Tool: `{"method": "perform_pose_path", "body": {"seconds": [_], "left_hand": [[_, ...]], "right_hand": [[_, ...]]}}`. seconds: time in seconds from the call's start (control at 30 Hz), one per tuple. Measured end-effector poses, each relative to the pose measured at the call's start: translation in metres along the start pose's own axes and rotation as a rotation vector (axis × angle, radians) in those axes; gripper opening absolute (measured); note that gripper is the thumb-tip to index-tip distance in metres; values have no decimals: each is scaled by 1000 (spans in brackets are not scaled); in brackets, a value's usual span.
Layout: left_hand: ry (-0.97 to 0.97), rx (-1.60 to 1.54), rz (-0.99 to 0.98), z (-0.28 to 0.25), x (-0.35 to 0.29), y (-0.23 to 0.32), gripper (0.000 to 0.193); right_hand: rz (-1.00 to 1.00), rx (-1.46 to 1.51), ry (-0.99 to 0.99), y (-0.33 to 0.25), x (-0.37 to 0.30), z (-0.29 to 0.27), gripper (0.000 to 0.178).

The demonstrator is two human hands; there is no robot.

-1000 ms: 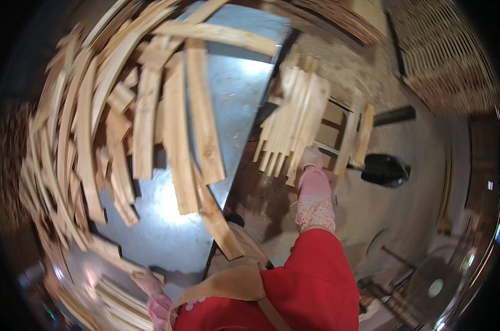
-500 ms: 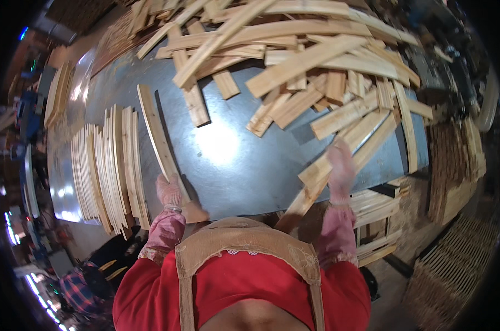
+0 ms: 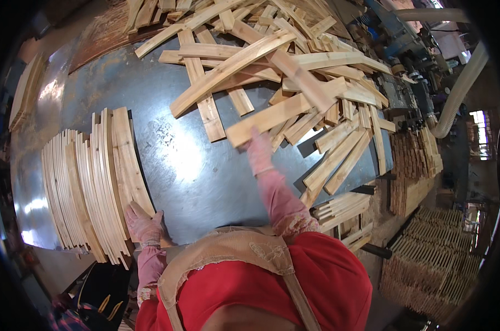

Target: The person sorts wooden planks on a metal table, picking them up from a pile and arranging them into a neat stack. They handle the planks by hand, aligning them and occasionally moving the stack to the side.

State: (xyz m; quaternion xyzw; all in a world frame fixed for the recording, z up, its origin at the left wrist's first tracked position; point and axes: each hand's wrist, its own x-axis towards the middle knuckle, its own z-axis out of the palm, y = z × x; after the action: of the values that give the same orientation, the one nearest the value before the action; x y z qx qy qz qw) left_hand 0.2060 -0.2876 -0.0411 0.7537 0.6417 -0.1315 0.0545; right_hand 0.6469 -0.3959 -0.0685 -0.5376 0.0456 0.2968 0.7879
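Note:
Wearing a pale pink glove, my left hand (image 3: 145,225) lies over the near end of a wooden plank (image 3: 129,157), its thumb and fingers spread. That plank leans broad face up against the right end of a row of planks (image 3: 84,193) standing side by side on edge. My right hand (image 3: 259,153), also gloved, is closed on the near left end of another wooden plank (image 3: 280,115). This one slants up to the right across the front of a loose heap of planks (image 3: 310,60). The fingers under it are hidden.
Everything lies on a grey metal table (image 3: 197,196). Right of it are a stack of planks (image 3: 413,171), a slatted pile (image 3: 432,265) and a machine (image 3: 404,91) with a hose (image 3: 461,99). A small bundle of planks (image 3: 24,94) stands at the far left.
My left hand has moved left, bringing its plank against the row. My right hand has swung left and forward, from the planks at the right edge to one at the front of the heap.

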Motion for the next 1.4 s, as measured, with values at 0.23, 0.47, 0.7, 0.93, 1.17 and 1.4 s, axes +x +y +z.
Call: {"method": "perform_pose_path", "body": {"seconds": [0.23,0.47,0.7,0.93,1.17,1.4], "left_hand": [[-44,-231,68,-12,36,-46,106],[-441,-755,-52,-41,12,-21,73],[-51,-735,79,25,6,-27,49],[113,-610,102,-15,-16,-20,33],[38,-504,48,-24,-17,-24,28],[-1553,-2532,-656,-40,120,-139,74]], "right_hand": [[-110,-335,351,-43,-86,-108,39],[-253,-571,96,-101,-124,-55,37],[-427,-1203,-437,17,-99,122,64],[-690,-1786,-596,108,-56,280,80],[-652,-1736,-645,120,-38,348,84],[-883,-1287,-627,83,4,549,72]]}}
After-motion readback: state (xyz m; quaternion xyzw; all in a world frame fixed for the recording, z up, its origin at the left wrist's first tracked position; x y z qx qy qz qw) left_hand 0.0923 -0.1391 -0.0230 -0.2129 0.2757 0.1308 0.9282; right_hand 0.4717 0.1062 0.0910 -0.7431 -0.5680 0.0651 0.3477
